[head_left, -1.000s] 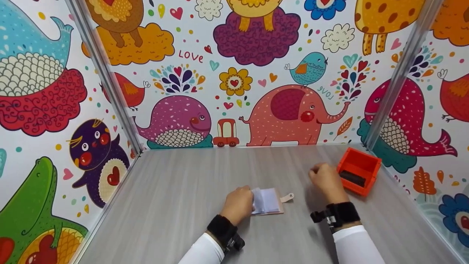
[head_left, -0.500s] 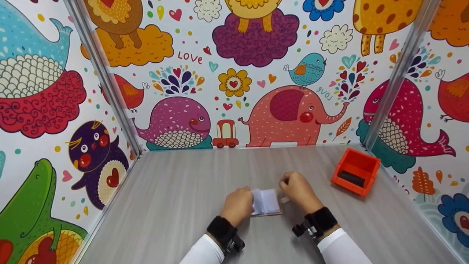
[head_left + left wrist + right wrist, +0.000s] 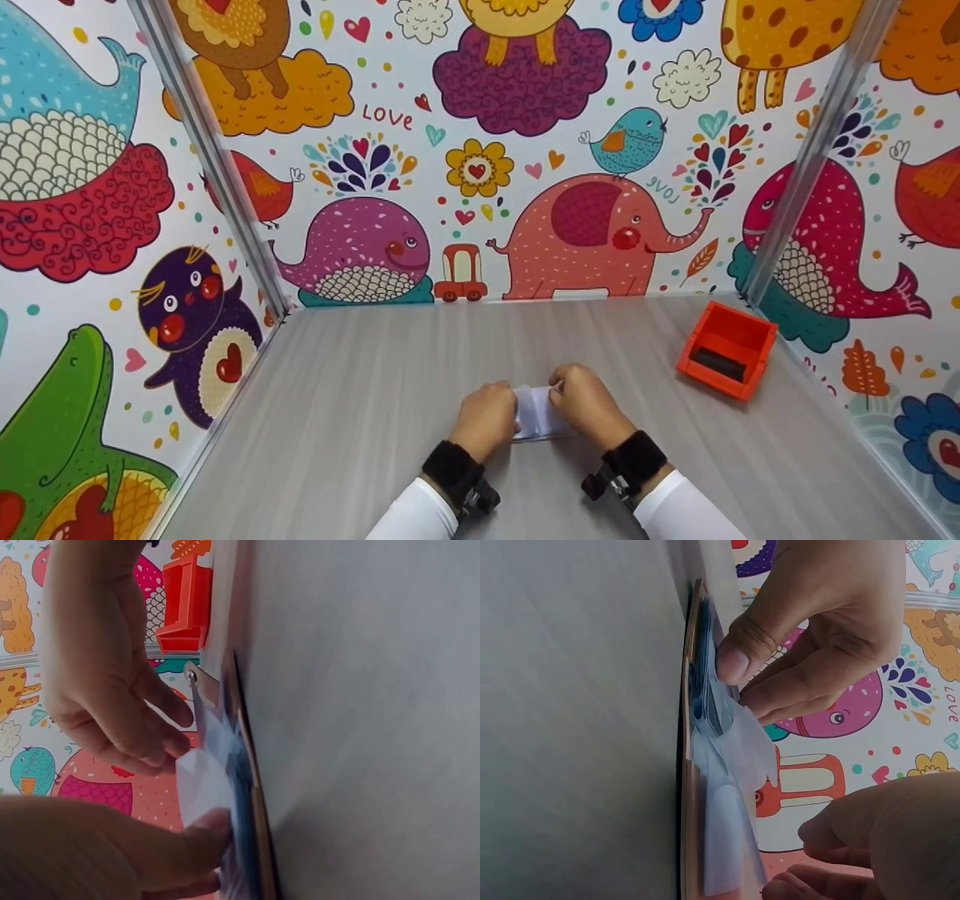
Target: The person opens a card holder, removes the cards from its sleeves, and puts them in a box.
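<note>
A small card holder (image 3: 534,415) lies opened out on the grey table, with clear plastic sleeves (image 3: 724,832) inside a tan cover. A tan strap with a metal snap (image 3: 199,679) sticks out from its far end in the left wrist view. My left hand (image 3: 484,417) pinches the sleeves on the left side, thumb on top. My right hand (image 3: 589,401) is over the right side, its fingertips right at a raised sleeve edge. Both wrist views show that hand's thumb and fingers apart. Its palm and wrist hide the holder's right end in the head view.
An orange bin (image 3: 757,341) with a dark, long object (image 3: 718,364) in it stands at the back right of the table (image 3: 360,420). Walls with cartoon animals (image 3: 585,247) and metal corner posts (image 3: 810,142) enclose the back and sides.
My right hand has moved left from beside the orange bin to the card holder's right side, reaching the sleeves. My left hand has kept its hold on the holder.
</note>
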{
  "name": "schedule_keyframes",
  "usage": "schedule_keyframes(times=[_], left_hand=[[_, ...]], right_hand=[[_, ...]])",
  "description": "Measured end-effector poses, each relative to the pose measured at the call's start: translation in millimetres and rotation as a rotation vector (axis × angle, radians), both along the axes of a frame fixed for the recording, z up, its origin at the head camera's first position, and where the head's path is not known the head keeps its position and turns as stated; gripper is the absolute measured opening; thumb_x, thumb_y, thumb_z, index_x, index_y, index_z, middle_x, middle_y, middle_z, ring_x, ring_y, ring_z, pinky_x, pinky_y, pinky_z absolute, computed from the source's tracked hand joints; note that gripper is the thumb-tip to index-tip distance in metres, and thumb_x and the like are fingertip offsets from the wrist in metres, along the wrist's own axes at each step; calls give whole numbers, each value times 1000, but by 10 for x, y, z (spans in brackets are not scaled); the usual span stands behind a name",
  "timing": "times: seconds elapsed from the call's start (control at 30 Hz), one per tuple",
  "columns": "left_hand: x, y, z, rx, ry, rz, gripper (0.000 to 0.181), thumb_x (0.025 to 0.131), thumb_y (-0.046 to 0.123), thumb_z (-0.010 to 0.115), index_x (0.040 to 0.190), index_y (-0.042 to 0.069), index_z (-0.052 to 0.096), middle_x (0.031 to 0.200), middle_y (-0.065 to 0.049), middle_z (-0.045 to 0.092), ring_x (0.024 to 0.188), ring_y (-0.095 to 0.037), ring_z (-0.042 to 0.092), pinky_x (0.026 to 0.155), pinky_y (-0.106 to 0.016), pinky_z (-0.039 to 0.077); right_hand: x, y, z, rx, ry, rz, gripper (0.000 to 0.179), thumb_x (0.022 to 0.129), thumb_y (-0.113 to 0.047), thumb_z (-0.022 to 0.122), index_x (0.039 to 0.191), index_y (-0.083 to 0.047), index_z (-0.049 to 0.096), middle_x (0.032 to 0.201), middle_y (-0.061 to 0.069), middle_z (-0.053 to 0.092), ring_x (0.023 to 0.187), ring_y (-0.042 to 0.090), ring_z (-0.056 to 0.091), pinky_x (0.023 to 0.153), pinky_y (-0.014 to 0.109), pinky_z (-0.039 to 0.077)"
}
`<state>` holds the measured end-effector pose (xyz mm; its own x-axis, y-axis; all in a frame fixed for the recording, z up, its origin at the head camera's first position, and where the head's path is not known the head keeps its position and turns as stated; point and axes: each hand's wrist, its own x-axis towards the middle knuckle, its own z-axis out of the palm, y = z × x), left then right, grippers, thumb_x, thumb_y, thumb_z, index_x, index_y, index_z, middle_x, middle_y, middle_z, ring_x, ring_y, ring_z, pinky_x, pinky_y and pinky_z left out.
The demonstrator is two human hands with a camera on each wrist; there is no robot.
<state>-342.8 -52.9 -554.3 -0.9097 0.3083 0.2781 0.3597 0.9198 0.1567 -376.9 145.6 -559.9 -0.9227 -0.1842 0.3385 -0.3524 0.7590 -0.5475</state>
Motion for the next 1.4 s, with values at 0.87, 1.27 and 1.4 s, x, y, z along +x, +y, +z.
schedule_keyframes(times=[0.87,1.27,1.4], left_hand=[[-425,-149,-594,59,24,-140,15,87,1,80,88,16,78,96,-1,74,85,-22,72,74,-44,60],[-160,-108,-219,88,27,-122,15,91,-3,71,87,11,74,91,-5,76,86,-28,75,76,-44,63],[-61,-84,-62,109,6,-108,13,90,-3,75,85,9,75,86,-6,76,83,-28,75,74,-42,61]], right_hand=[[-3,76,-60,91,-86,85,6,83,2,81,87,-3,81,79,4,75,73,16,62,73,40,60],[-8,82,-71,87,-85,93,9,83,3,80,83,-7,79,76,0,70,71,13,57,69,36,56],[-12,85,-77,79,-98,91,9,84,2,80,82,-6,78,75,-2,68,70,13,55,68,35,54]])
